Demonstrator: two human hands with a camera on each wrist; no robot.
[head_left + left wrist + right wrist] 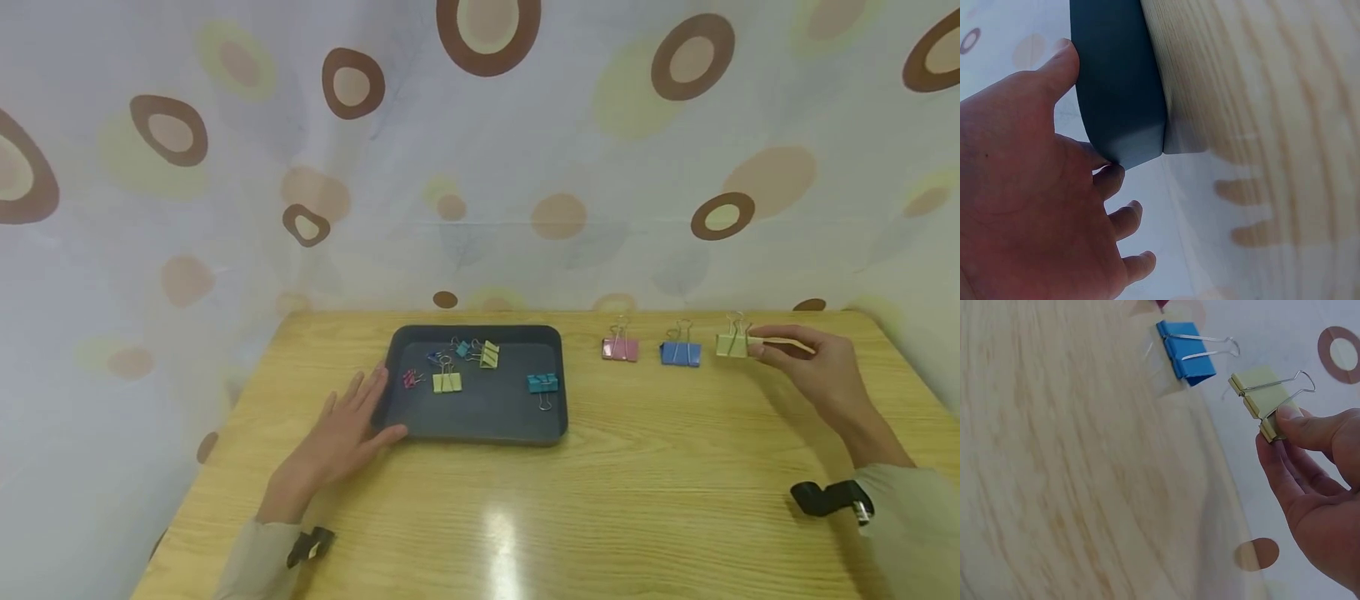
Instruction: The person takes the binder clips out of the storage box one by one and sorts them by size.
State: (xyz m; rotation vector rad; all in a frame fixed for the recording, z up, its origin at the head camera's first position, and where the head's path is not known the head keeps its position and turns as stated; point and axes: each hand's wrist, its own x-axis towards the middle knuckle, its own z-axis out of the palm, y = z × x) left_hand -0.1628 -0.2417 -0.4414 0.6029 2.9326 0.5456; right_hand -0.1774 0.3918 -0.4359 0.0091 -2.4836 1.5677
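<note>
Right hand (pixel 813 367) pinches yellow clip (pixel 732 344) between thumb and fingertips (pixel 1291 415) at the table's (pixel 637 492) far right, beside blue clip (pixel 680 353) and pink clip (pixel 619 348). Right wrist view shows the pinch on the clip's end; head view doesn't. Left hand (pixel 347 433) lies flat, fingers straight, against tray (pixel 480 429); left wrist view shows the thumb on its corner.
</note>
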